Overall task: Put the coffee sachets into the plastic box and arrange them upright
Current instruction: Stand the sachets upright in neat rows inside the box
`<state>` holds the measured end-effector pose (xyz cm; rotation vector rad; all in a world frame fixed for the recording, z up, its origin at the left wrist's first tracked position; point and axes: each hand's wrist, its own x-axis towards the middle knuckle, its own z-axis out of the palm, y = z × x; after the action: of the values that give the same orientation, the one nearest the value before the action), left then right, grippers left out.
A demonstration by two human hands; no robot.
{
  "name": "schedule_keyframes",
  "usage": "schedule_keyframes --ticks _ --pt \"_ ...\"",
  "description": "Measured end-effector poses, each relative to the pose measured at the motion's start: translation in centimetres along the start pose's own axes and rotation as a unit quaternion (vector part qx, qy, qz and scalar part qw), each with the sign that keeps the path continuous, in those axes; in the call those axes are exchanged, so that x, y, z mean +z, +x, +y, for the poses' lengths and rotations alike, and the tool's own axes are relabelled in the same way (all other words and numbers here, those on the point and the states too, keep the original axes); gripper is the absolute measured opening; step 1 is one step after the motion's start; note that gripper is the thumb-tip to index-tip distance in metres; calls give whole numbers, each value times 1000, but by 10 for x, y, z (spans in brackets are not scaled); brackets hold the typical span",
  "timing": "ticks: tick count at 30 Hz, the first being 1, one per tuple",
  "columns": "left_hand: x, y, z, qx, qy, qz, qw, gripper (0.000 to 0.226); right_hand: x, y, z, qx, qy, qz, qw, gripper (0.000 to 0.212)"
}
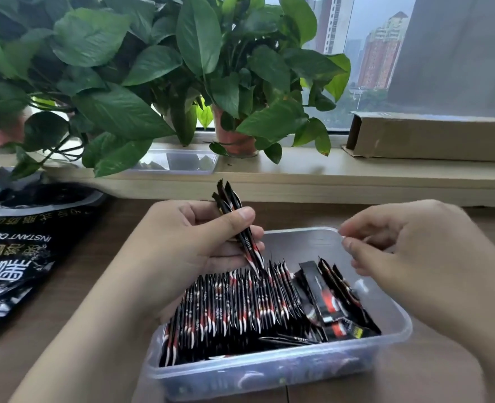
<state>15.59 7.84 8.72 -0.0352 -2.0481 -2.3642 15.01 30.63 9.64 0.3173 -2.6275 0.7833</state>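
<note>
a clear plastic box (397,330) sits on the brown table (100,286) in the lower middle of the frame, and most of it is filled with black-and-red coffee sachets (228,306). the sachets in the left and middle part of the box stand on edge in a tight row, packed side by side. toward the right side of the box a few loose sachets (327,303) lean or lie at odd angles, some flat on the bottom.

the left hand (182,242) is at the centre of the frame, just above the far left part of the box. its thumb and fingers are pinched together on a small bunch of sachets (241,225), which tilts with its top ends pointing up toward the window sill and its lower ends dipping down into the row in the box.

the right hand (409,251) hangs over the right side of the box, fingers curled loosely and slightly apart, with nothing between them that i can see. its fingertips are a bit blurred near the far rim.

at the left edge of the frame a large black coffee bag (22,251) lies flat on the table, printed with "instant coffee". along the sill at the top are leafy potted plants (153,77), a clear lid (179,161) under the leaves, and a long cardboard box (432,138) at the upper right.
</note>
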Motion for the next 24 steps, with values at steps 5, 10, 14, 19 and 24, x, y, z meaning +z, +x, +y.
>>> schedule_keyframes --ticks 5,10,14,19,24 --pt "2 3 -8 -9 29 -4 1000 23 15 0 -12 19 -141 -96 985 13" --pt "0 5 -12 -8 63 -10 998 18 34 8 -13 28 -241 -180 953 18" --pt "-3 7 -15 -3 73 -13 997 16 34 19 -24 19 -278 -299 913 33" --pt "-3 7 -15 -2 80 -22 997 17 42 24 -30 -21 -324 -351 878 41" --pt "-5 7 -17 5 74 -24 997 17 47 31 -31 -59 -351 -348 867 25"
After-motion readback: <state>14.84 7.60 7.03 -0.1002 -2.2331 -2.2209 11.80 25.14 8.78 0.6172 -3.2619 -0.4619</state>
